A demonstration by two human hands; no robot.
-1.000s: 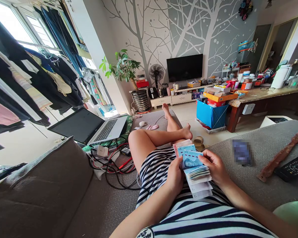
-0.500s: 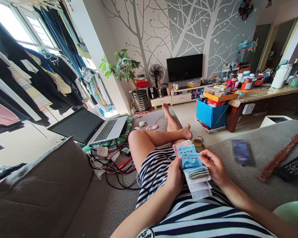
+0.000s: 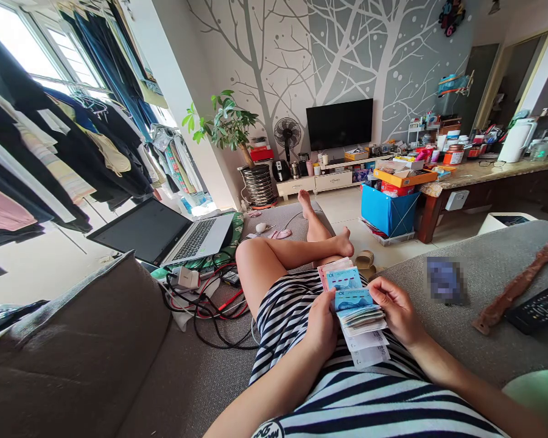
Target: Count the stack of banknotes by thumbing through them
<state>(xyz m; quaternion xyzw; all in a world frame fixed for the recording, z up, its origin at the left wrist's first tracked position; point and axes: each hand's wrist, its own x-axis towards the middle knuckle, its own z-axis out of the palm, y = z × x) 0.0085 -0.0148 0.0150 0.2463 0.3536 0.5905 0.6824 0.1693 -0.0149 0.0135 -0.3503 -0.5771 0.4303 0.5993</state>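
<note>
My left hand (image 3: 322, 322) is closed round the left side of a folded stack of banknotes (image 3: 361, 320) above my lap. Blue notes marked 10 lie uppermost, and a pinkish note (image 3: 331, 267) sticks out at the far end. Pale notes (image 3: 369, 347) hang from the near end. On the right edge of the near blue note (image 3: 352, 298), the thumb and fingers of my right hand (image 3: 396, 309) are pinched together. How many notes each hand grips is hidden.
I sit on a grey sofa, legs stretched forward. An open laptop (image 3: 196, 238) and tangled cables (image 3: 214, 310) lie on my left. To my right are a remote control (image 3: 539, 309), a brown stick-like object (image 3: 516, 286), a blurred purple item (image 3: 446, 280) and a pale green bowl-like rim (image 3: 539, 389).
The near blue note has bent down toward the stack, so less of its printed face shows. My right hand has shifted very slightly; my left hand stays in place.
</note>
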